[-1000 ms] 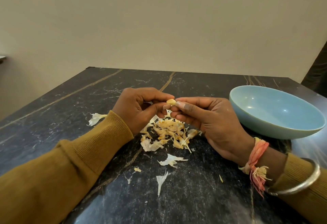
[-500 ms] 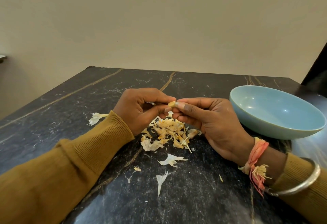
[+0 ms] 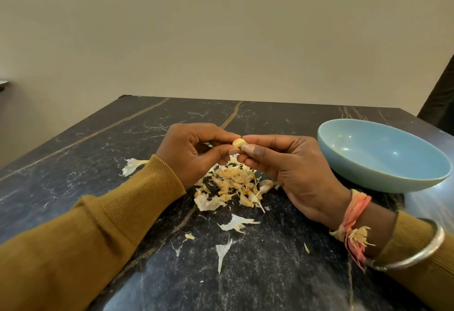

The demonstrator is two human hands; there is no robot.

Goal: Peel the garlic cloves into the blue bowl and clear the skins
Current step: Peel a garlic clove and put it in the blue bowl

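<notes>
Hardly moved, left hand point(image 3: 194, 153) and right hand point(image 3: 294, 170) pinched the garlic clove point(image 3: 238, 142), grips clamped. It seemed light, firm, slippery; its ends suited holding.

Setting is looking domestic, likely a home kitchen or dining area. A dark, gold-veined stone worktop point(image 3: 270, 274) is standing before a plain beige wall point(image 3: 221, 40). It is carrying a blue bowl point(image 3: 361, 175) and scattered garlic skins point(image 3: 233, 183), indicating hand food preparation.
</notes>
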